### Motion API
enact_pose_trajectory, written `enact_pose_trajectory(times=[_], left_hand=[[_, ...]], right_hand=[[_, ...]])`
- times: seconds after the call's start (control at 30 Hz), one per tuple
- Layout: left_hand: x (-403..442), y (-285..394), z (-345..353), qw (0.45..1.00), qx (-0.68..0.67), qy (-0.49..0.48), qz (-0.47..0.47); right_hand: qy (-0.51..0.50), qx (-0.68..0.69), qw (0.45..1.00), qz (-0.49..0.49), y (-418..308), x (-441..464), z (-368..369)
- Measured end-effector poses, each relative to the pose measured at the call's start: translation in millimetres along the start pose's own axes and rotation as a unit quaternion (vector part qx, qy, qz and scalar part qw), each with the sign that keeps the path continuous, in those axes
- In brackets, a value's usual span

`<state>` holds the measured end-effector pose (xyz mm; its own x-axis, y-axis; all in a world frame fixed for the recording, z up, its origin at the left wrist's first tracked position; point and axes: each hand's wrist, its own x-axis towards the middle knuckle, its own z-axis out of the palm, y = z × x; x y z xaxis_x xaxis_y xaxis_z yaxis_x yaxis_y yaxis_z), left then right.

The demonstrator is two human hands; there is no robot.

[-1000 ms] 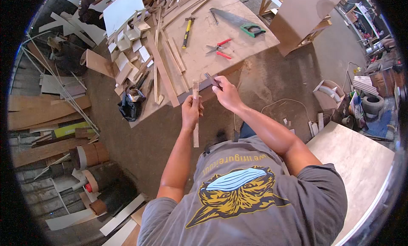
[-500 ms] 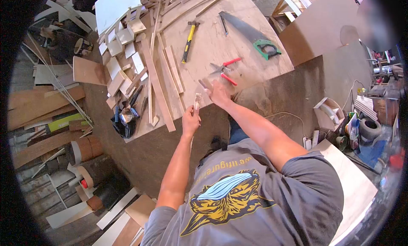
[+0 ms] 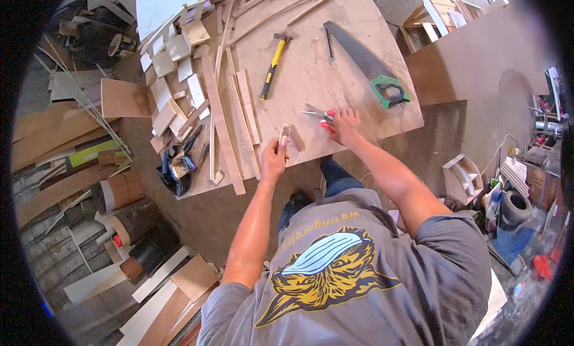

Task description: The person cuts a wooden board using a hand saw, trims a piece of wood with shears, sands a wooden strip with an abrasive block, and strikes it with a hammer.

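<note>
My left hand [image 3: 275, 160] is closed around a thin wooden strip [image 3: 286, 130], whose upper end sticks out above the fingers near the table's front edge. To its right, my right hand [image 3: 347, 127] is on the red-handled snips [image 3: 327, 126], with fingers over the handles and the metal jaws pointing left. A small brown piece [image 3: 296, 142] lies on the table between my hands. Beyond them rest a yellow-and-black hammer [image 3: 274, 68], a thin dark tool [image 3: 329, 45] and a green-handled saw [image 3: 387, 90].
Wooden strips [image 3: 221, 125] and a heap of offcuts [image 3: 173, 53] cover the left of the table [image 3: 311, 77]. A large brown board [image 3: 472, 59] stands at the right. Rolls and boards [image 3: 122, 196] lie on the floor at the left.
My right hand has let go of the dark piece it held and moved onto the red-handled snips. The left hand still holds the strip. The view has shifted closer over the table.
</note>
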<state>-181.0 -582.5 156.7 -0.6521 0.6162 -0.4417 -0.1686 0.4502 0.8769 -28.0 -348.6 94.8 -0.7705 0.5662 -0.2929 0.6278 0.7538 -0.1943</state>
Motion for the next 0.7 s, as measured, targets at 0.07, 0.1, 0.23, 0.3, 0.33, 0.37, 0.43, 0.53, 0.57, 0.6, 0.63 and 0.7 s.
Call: enact_pose_trajectory(times=[0.07,0.1,0.23,0.3,0.33,0.37,0.43,0.53,0.57,0.6,0.63,0.7], left_hand=[[-4.9,0.7,-4.6,1.0,-0.022,-0.001,0.014],[-9.3,2.8,-7.0,0.999,-0.032,-0.003,0.022],[-32.1,19.3,-13.2,0.994,-0.064,-0.013,0.09],[-49.0,29.4,-20.7,0.992,-0.059,-0.012,0.115],[-55.8,29.4,-25.0,0.988,-0.068,-0.009,0.136],[-62.9,28.2,-29.0,0.985,-0.077,-0.007,0.155],[-81.6,29.7,-36.8,0.976,-0.066,0.005,0.209],[-120.9,52.5,-50.1,0.942,0.038,0.047,0.331],[-133.8,60.2,-55.9,0.916,0.099,0.07,0.382],[-146.2,67.6,-61.6,0.884,0.159,0.092,0.429],[-157.9,75.3,-67.0,0.855,0.185,0.105,0.473],[-178.3,87.0,-76.3,0.789,0.235,0.126,0.553]], right_hand=[[-0.014,0.026,0.999,0.019,-3.4,-5.6,-12.3],[0.005,0.047,0.998,0.034,-3.9,-8.8,-12.7],[-0.035,0.24,0.967,0.083,-3.2,-17.8,-16.3],[-0.064,0.354,0.93,0.072,-5.8,-31.9,-23.5],[-0.078,0.408,0.907,0.064,-12.8,-41.7,-35.3],[-0.071,0.413,0.905,0.072,-22.6,-52.8,-45.3],[-0.057,0.423,0.9,0.088,-54.5,-86.9,-80.2],[0.049,0.474,0.878,-0.035,-82.7,-138.6,-98.0],[0.075,0.475,0.875,-0.055,-91.2,-154.4,-104.9],[0.101,0.475,0.871,-0.075,-100.1,-169.7,-112.4],[0.126,0.475,0.866,-0.094,-108.1,-185.3,-120.0],[0.18,0.424,0.876,-0.143,-121.7,-218.1,-139.0]])
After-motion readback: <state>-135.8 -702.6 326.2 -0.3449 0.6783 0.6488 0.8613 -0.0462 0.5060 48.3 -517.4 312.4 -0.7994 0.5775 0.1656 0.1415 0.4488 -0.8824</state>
